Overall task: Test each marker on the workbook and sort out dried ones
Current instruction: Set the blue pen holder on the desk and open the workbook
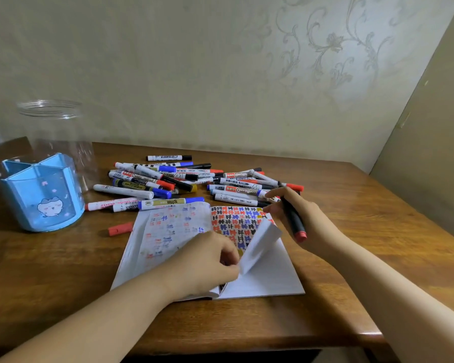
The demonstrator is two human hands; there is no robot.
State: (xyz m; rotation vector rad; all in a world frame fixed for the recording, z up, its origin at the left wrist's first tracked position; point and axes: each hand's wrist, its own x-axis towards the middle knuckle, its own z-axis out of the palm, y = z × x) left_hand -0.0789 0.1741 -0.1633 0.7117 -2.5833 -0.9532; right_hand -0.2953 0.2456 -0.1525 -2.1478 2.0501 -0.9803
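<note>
- The left hand (pixel 207 260) pinches the lower corner of a white paper page (pixel 257 247) between thumb and curled fingers, lifting it so that it curls up and leftward; as I judge it, the page is being turned because the sheet beneath is already crowded with test marks and a clean one is wanted.
- The right hand (pixel 296 218) grips a black-barrelled marker with a red end (pixel 294 221), fingers curled round it, held slanting above the book's right edge, near the far corner; it looks parked there, ready to write once the page lies flat; which end is the tip I cannot tell.
- The open white workbook (pixel 268 281) lies flat on the brown wooden worktop (pixel 351 297) between the two forearms; the exposed part of the right sheet is packed with red, black and blue marks, and the left sheet shows them faintly, bled through.
- A loose red marker cap (pixel 120 228) lies just left of the workbook; probably off the held marker.
- A loose heap of capped whiteboard markers (pixel 194 179) in red, blue and black lies beyond the book, awaiting testing, I judge.
- At far left stand a blue plastic divided pen holder (pixel 41 195) and, behind it, a tall clear plastic jar (pixel 58 142); likely the sorting bins.
</note>
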